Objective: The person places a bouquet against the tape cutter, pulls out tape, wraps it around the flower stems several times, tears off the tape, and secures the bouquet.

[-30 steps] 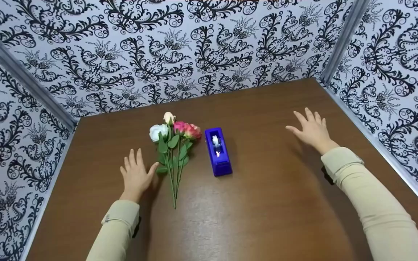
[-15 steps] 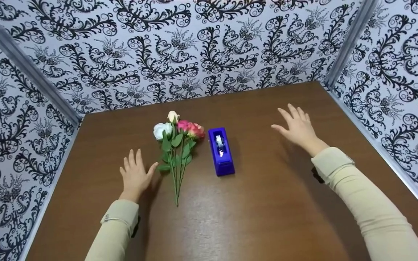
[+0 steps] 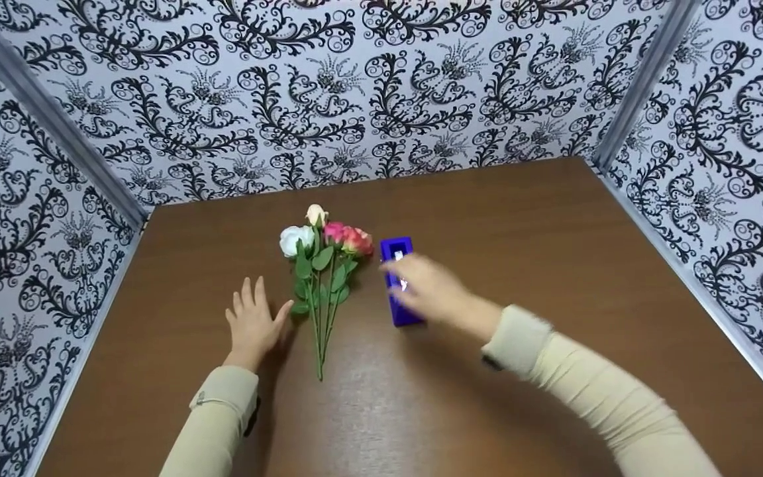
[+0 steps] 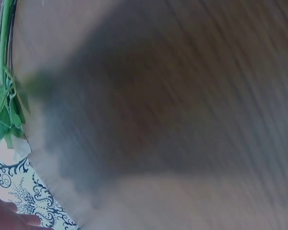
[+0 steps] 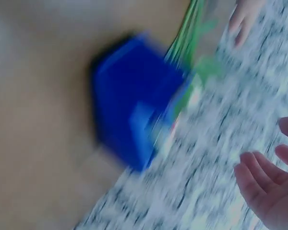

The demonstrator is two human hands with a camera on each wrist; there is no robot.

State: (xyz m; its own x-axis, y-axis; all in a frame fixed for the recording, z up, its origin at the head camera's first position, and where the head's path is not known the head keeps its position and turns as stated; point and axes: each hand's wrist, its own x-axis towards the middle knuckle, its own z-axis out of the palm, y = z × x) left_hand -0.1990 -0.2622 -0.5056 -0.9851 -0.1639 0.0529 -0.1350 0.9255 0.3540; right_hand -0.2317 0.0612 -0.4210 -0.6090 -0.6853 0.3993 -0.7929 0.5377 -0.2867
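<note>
Blue tape dispenser (image 3: 403, 314): located near the middle of the brown table (image 3: 365, 424), base down, to the right of a bunch of artificial flowers (image 3: 322, 258).

Head view: the right hand (image 3: 431, 291), blurred, covers the central part of the dispenser; the far end, left edge and near end remain exposed. Clearance between hand and dispenser cannot be read from this angle. Only this view shows every blossom clearly: white, cream, pink and coral-red.

Right wrist view: the clearance is visible. The fingertips stand apart from the dispenser, with the patterned wall (image 3: 421, 86) seen between them.

Left wrist view: stems and leaves run along the left edge; part of the left hand (image 3: 253, 324) occupies the lower left corner.

Right hand: fingers extended, slightly bent; nothing gripped.

Left hand: fingers spread and straight, thumb angled outward, nothing gripped. The thumb tip is just beside the lowest leaves; contact cannot be determined. Both hands are well apart from each other.
</note>
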